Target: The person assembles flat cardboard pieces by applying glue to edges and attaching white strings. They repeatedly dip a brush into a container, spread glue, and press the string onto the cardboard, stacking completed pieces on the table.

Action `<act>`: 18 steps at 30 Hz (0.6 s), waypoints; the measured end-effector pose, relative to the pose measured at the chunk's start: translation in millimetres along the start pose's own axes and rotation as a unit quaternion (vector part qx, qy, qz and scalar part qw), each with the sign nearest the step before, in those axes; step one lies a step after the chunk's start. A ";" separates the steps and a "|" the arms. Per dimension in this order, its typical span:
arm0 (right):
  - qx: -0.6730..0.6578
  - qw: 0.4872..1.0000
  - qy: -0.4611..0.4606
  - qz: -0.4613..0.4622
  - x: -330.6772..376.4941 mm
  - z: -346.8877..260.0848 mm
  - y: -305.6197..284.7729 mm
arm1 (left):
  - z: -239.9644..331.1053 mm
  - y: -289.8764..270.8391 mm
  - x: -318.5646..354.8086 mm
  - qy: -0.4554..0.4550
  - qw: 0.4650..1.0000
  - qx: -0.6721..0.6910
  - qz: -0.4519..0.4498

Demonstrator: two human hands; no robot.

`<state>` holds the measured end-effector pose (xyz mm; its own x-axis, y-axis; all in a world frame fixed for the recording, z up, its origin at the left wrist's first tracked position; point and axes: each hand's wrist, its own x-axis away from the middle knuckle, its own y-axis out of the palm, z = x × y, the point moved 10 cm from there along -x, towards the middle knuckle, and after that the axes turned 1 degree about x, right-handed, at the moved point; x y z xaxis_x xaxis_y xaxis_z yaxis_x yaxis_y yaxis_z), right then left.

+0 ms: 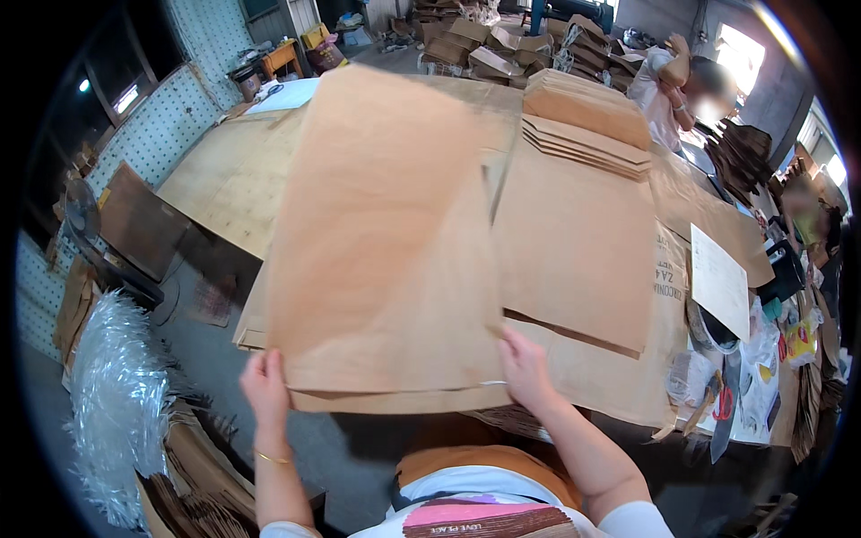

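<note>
A large brown paper bag (377,242) spans the middle of the view, raised at its near end and slightly blurred. Closed on its near left corner is my left hand (265,387), with the thumb on top. At the near right corner my right hand (527,368) pinches the same bag. Along the near edge a second strip of paper shows under the top layer. Right of it lies a stack of similar brown paper bags (574,242), with folded ends fanned in steps at the far side. Lower sheets stick out at the held bag's left.
A wooden work table (229,184) runs beneath. At its right are a white board (719,280), red-handled scissors (724,403) and plastic bags. Shiny clear plastic strips (121,403) bulge at lower left beside stacked paper. A person (668,90) sits at the far right; paper heaps lie behind.
</note>
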<state>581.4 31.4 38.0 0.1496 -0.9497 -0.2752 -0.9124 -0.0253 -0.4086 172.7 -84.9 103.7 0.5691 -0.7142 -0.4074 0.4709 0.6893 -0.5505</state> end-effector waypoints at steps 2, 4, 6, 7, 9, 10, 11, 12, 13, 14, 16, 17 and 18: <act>-0.063 0.989 0.104 -0.082 -24.0 -4.9 47.1 | -29.1 -14.1 -54.3 -0.013 0.984 -0.175 -0.030; -0.102 0.989 0.076 -0.073 -46.4 9.9 89.2 | -54.3 0.0 -103.0 -0.034 0.953 -0.281 -0.108; -0.105 0.988 0.088 -0.066 -51.6 8.3 121.2 | -105.5 14.5 -135.5 -0.112 0.920 -0.315 -0.206; -0.105 0.988 0.093 -0.061 -53.4 7.7 128.5 | -115.9 14.9 -148.1 -0.084 0.928 -0.315 -0.178; -0.116 0.980 0.134 -0.089 -47.7 5.8 137.4 | -120.7 11.7 -157.1 -0.033 0.939 -0.317 -0.129; -0.128 0.970 0.165 -0.125 -38.8 6.7 137.2 | -129.9 -0.5 -161.0 -0.059 0.954 -0.276 -0.098; -0.123 0.959 0.205 -0.151 -28.8 15.4 124.1 | -106.8 -10.9 -150.6 -0.008 0.973 -0.226 0.035; -0.105 0.967 0.149 -0.178 -17.7 8.8 111.1 | -76.7 -31.1 -123.3 0.042 0.969 -0.175 0.169; -0.089 0.970 0.088 -0.209 -1.9 -0.1 99.0 | -54.5 -48.3 -85.8 0.089 0.940 -0.121 0.305; -0.089 0.964 0.089 -0.235 17.1 -3.4 89.7 | -67.5 -54.7 -51.3 0.014 0.922 -0.043 0.384; -0.113 0.949 0.154 -0.250 47.3 5.2 67.3 | -71.4 2.7 2.9 -0.163 0.902 0.246 0.316; -0.146 0.935 0.214 -0.243 62.1 16.5 60.0 | -49.2 52.9 21.4 -0.251 0.852 0.430 0.160; -0.133 0.946 0.215 -0.203 70.3 35.1 51.9 | -52.6 97.0 37.5 -0.313 0.779 0.542 0.046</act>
<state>557.9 -25.7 -33.1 0.3910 -0.8826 0.2610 -0.8854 -0.4382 -0.1553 204.3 -51.2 -3.3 0.6920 -0.6898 0.2126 0.5078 0.6746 0.5358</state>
